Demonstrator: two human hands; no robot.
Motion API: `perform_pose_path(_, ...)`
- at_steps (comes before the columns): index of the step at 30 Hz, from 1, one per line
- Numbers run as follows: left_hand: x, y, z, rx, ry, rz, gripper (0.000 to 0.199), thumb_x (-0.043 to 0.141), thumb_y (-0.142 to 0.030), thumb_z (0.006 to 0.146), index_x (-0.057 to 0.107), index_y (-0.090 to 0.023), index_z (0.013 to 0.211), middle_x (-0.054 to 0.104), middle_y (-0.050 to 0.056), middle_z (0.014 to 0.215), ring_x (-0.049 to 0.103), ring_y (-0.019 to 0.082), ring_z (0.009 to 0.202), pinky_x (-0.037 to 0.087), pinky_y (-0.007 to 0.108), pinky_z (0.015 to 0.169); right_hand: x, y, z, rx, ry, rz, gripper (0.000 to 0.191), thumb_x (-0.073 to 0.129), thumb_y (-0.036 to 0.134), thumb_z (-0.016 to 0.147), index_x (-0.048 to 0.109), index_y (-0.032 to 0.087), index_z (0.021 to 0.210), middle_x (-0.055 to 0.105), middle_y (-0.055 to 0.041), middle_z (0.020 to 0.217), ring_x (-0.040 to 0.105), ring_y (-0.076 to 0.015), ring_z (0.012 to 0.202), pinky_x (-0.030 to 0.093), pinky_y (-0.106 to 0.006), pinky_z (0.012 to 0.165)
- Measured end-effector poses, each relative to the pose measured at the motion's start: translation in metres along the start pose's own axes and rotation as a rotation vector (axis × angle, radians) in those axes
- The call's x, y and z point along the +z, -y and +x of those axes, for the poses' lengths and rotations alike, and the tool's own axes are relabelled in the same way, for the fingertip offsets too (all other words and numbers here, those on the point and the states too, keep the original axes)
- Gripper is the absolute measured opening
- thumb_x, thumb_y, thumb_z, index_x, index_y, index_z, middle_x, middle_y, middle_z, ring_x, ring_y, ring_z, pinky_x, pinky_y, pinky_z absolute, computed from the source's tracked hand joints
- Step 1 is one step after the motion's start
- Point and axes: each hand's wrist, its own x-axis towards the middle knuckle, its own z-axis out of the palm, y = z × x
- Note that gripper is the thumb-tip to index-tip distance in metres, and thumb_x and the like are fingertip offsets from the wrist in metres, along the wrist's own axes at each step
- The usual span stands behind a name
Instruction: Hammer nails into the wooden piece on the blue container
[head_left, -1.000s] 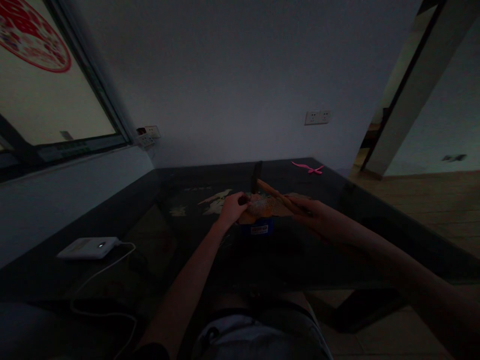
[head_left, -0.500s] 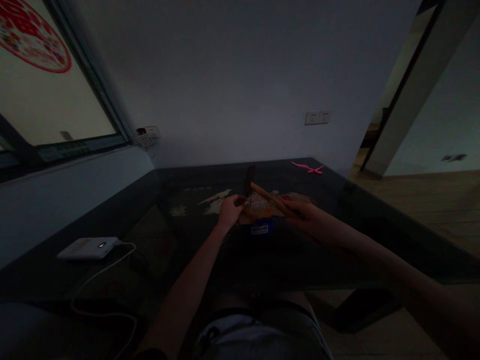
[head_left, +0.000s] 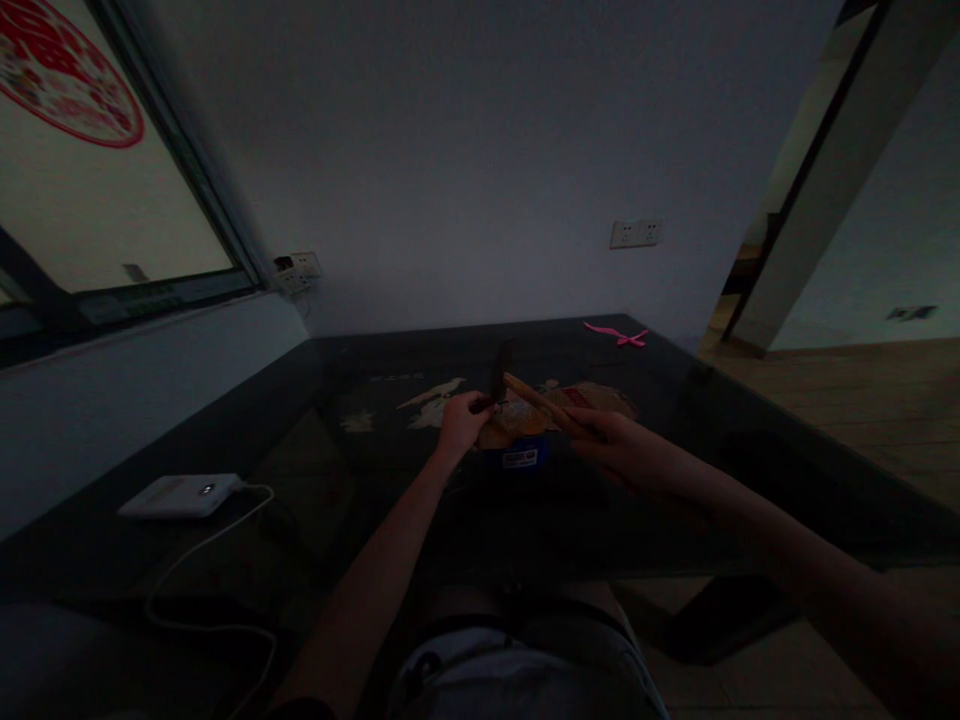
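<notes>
A hammer [head_left: 541,404] with a pale wooden handle and a dark metal head is in my right hand [head_left: 619,440], the fingers wrapped round the lower handle. Its head stands upright just right of the fingertips of my left hand [head_left: 459,425]. The left fingers pinch a small dark thing [head_left: 482,404] that is too dim to name. Under the hammer lies a rough brownish lump [head_left: 510,428], resting on or behind a small blue box [head_left: 523,454] with a white label. Whether the hammer head touches the lump cannot be made out.
The dark glossy table [head_left: 300,400] carries pale bird-like artwork [head_left: 442,400] and a brownish patch [head_left: 596,400] on the right. A pink ribbon-like strip [head_left: 630,340] lies at the back right. A white power bank [head_left: 180,497] with its cable [head_left: 202,545] lies left.
The hammer head has come down slightly in my right hand. My left hand stays in nearly the same place, still pinching the small dark thing.
</notes>
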Motion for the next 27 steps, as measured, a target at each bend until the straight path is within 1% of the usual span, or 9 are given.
perform_pose_path(4,0.000,0.002,0.000,0.001,0.005,-0.011,0.008,0.063,-0.017,0.075,0.068,-0.014,0.080,0.071,0.005,0.080,0.066,0.017,0.075,0.050,0.026,0.069,-0.002,0.003,0.000,0.002,-0.019,-0.001,0.040,0.047,0.023,0.082,0.055,0.015,0.121,0.061,-0.0007,0.071,0.050,-0.0108,0.047,0.040,-0.021,0.042)
perform_pose_path(7,0.001,0.003,0.001,-0.022,0.008,-0.019,0.008,0.063,-0.016,0.075,0.068,-0.014,0.080,0.071,0.005,0.079,0.066,0.017,0.074,0.050,0.027,0.069,-0.006,0.010,-0.002,-0.085,-0.077,-0.047,0.040,0.050,0.023,0.080,0.058,0.017,0.119,0.065,-0.0065,0.096,0.061,-0.0178,0.074,0.049,-0.026,0.062)
perform_pose_path(9,0.000,0.002,0.002,-0.022,0.009,-0.004,0.008,0.064,-0.016,0.074,0.068,-0.014,0.080,0.071,0.006,0.079,0.066,0.017,0.074,0.050,0.028,0.070,-0.007,0.011,-0.002,-0.098,-0.095,-0.106,0.043,0.049,0.020,0.079,0.056,0.015,0.121,0.064,-0.0079,0.103,0.061,-0.0199,0.082,0.049,-0.029,0.070)
perform_pose_path(13,-0.001,0.000,0.001,-0.020,0.006,0.047,0.009,0.066,-0.017,0.073,0.069,-0.014,0.081,0.071,0.007,0.081,0.066,0.018,0.076,0.050,0.028,0.071,-0.006,0.009,0.000,-0.003,0.015,-0.197,0.046,0.045,0.018,0.080,0.052,0.010,0.125,0.066,-0.0063,0.084,0.059,-0.0165,0.061,0.047,-0.026,0.055)
perform_pose_path(18,0.000,0.005,0.001,-0.013,0.012,0.027,0.009,0.065,-0.019,0.074,0.069,-0.014,0.080,0.071,0.006,0.081,0.066,0.018,0.076,0.050,0.028,0.071,-0.009,0.009,0.000,-0.108,-0.069,-0.202,0.044,0.049,0.017,0.078,0.056,0.016,0.121,0.065,-0.0073,0.098,0.061,-0.0188,0.075,0.049,-0.026,0.060)
perform_pose_path(20,0.001,0.006,0.002,-0.015,0.012,0.011,0.008,0.064,-0.018,0.074,0.068,-0.014,0.080,0.071,0.006,0.079,0.066,0.017,0.074,0.050,0.028,0.070,-0.010,0.011,0.000,-0.070,-0.087,-0.209,0.045,0.048,0.019,0.079,0.055,0.017,0.123,0.065,-0.0075,0.097,0.060,-0.0175,0.066,0.047,-0.025,0.052)
perform_pose_path(22,0.000,0.005,0.002,-0.015,0.014,0.019,0.007,0.065,-0.018,0.074,0.068,-0.014,0.079,0.071,0.005,0.079,0.066,0.017,0.074,0.050,0.027,0.069,-0.010,0.012,0.001,-0.025,-0.062,-0.204,0.045,0.047,0.019,0.080,0.055,0.016,0.124,0.066,-0.0069,0.091,0.058,-0.0151,0.057,0.045,-0.025,0.050)
perform_pose_path(25,-0.001,0.001,0.001,-0.010,0.022,0.062,0.008,0.066,-0.019,0.073,0.068,-0.015,0.079,0.071,0.005,0.080,0.065,0.017,0.074,0.049,0.028,0.068,-0.008,0.011,0.003,-0.042,-0.017,-0.215,0.044,0.050,0.015,0.078,0.056,0.014,0.122,0.067,-0.0067,0.090,0.060,-0.0164,0.066,0.047,-0.026,0.060)
perform_pose_path(27,-0.003,-0.002,0.000,-0.004,0.025,0.077,0.008,0.066,-0.019,0.073,0.069,-0.015,0.079,0.071,0.005,0.080,0.065,0.017,0.075,0.049,0.028,0.069,-0.008,0.010,0.002,-0.033,0.012,-0.200,0.047,0.049,0.015,0.079,0.053,0.013,0.125,0.067,-0.0073,0.092,0.060,-0.0168,0.067,0.047,-0.026,0.058)
